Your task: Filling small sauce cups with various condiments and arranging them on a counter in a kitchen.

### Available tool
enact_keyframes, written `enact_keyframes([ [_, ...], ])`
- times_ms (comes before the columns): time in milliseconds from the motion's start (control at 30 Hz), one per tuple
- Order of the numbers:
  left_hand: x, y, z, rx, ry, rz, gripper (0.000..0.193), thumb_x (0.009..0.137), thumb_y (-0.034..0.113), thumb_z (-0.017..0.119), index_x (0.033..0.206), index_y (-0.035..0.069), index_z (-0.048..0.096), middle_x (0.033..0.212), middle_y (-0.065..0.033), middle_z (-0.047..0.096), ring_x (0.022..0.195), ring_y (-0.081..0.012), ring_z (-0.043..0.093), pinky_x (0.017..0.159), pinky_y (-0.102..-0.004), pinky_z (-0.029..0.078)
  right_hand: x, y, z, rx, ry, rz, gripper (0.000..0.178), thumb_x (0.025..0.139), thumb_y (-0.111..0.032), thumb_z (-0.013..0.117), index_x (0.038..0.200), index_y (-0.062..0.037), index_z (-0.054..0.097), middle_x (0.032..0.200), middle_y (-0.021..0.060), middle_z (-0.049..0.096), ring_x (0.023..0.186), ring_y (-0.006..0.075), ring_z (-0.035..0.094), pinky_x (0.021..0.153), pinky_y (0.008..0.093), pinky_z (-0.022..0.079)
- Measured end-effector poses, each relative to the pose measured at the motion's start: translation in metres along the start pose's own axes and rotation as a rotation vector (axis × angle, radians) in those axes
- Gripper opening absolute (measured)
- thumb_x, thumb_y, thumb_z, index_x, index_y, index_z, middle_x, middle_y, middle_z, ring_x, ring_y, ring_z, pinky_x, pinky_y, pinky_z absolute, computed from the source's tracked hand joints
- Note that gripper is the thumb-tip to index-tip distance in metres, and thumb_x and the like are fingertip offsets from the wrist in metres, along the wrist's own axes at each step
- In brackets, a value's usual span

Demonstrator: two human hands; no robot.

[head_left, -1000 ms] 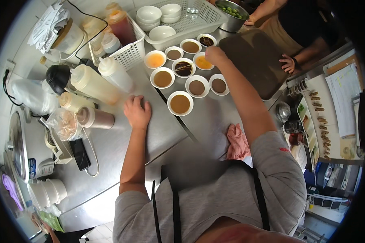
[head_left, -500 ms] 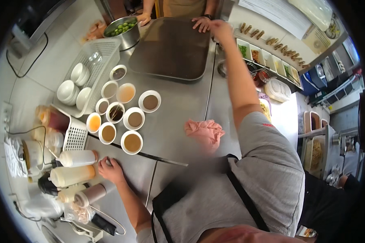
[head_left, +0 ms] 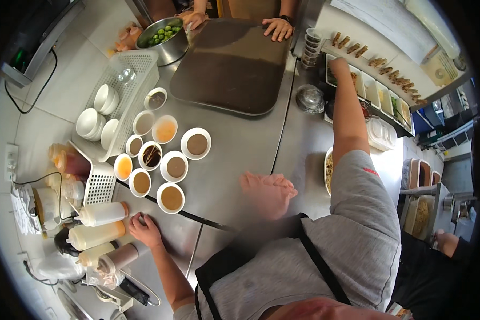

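My right arm stretches to the far right, and my right hand (head_left: pixel 340 67) is at the first compartment of a row of white topping tubs (head_left: pixel 359 84). Its fingers dip down there and are hidden, so what they hold does not show. My left hand (head_left: pixel 145 231) rests at the lower left beside a squeeze bottle (head_left: pixel 102 213). Its fingers are curled round something small and dark that I cannot make out. Small white bowls of sauce (head_left: pixel 171 198) stand beyond it on the steel counter. A crumpled pink cloth (head_left: pixel 269 194) lies in front of me.
A large dark tray (head_left: pixel 226 69) lies at the far side, with a co-worker's hand (head_left: pixel 278 29) on its corner. Beside it stand a pot of green produce (head_left: pixel 164 42) and a white basket (head_left: pixel 128 66) of bowls. A wrapped round tub (head_left: pixel 310 99) is near my right forearm.
My right hand has moved right, from beside the co-worker's hand to the topping tubs. The left hand stays by the bottles. The view has shifted slightly.
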State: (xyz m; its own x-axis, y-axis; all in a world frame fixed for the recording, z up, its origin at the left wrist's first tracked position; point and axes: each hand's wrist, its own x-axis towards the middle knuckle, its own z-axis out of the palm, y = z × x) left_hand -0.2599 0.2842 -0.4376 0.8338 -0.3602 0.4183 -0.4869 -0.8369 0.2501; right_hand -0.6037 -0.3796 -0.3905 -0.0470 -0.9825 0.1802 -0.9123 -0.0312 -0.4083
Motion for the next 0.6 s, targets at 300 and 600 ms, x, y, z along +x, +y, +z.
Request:
enact_keyframes([
  [300, 0.013, 0.003, 0.009, -0.054, 0.111, 0.063, 0.023, 0.063, 0.014, 0.055, 0.085, 0.007, 0.053, 0.091, -0.0157, 0.05, 0.086, -0.032, 0.045, 0.076, -0.0398, 0.035, 0.061, 0.061, 0.033, -0.843, -0.01, -0.748, 0.02, 0.075, -0.013, 0.042, 0.081, -0.0004, 0.056, 0.081, 0.0184, 0.057, 0.078, 0.0302, 0.055, 0.068, 0.0387, 0.044],
  [600, 0.007, 0.008, -0.002, -0.019, 0.093, -0.12, 0.022, 0.065, 0.02, 0.055, 0.086, 0.012, 0.053, 0.09, -0.0107, 0.05, 0.087, -0.0293, 0.043, 0.075, -0.0389, 0.035, 0.042, 0.028, 0.015, -0.623, -0.149, -0.519, 0.028, 0.078, -0.02, 0.036, 0.086, -0.0029, 0.057, 0.088, 0.02, 0.055, 0.086, 0.0333, 0.052, 0.071, 0.0409, 0.042],
])
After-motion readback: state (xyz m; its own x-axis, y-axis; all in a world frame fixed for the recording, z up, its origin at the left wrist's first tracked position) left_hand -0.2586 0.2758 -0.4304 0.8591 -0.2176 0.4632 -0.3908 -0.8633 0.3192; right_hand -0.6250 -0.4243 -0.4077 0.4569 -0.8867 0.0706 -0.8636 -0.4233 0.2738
